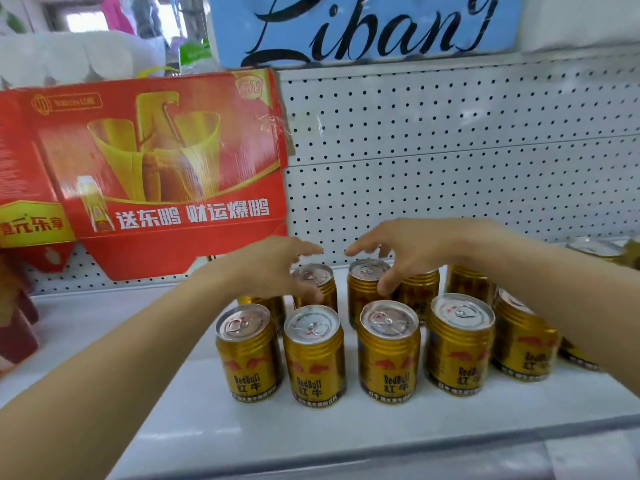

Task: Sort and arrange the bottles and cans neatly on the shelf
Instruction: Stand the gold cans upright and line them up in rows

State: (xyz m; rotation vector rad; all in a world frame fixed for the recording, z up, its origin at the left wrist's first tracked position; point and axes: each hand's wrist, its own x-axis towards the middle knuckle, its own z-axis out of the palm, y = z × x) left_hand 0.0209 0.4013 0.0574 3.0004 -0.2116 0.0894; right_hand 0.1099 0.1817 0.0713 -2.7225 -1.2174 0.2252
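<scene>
- Gold Red Bull cans (388, 351) stand upright on the white shelf (194, 424), in a front row of four with more cans behind and to the right.
- In the back row, one can (317, 284) sits just under the left hand (273, 268), and another can (363, 289) sits just under the right hand (412, 251).
- The left hand reaches in from the lower left, fingers spread and lightly bent, thumb low beside the back can's rim; whether it touches the can cannot be told, and it grips nothing.
- The right hand reaches in from the right, fingers spread and drooping over the back cans, one fingertip down by the side of the can; it holds nothing.
- The two hands' fingertips point toward each other, a small gap between them above the back row.
- A red carton (145, 168) with gold print leans against the white pegboard (450, 150) behind the shelf, left of the cans.
- A blue sign (363, 26) with black script stands above the pegboard.
</scene>
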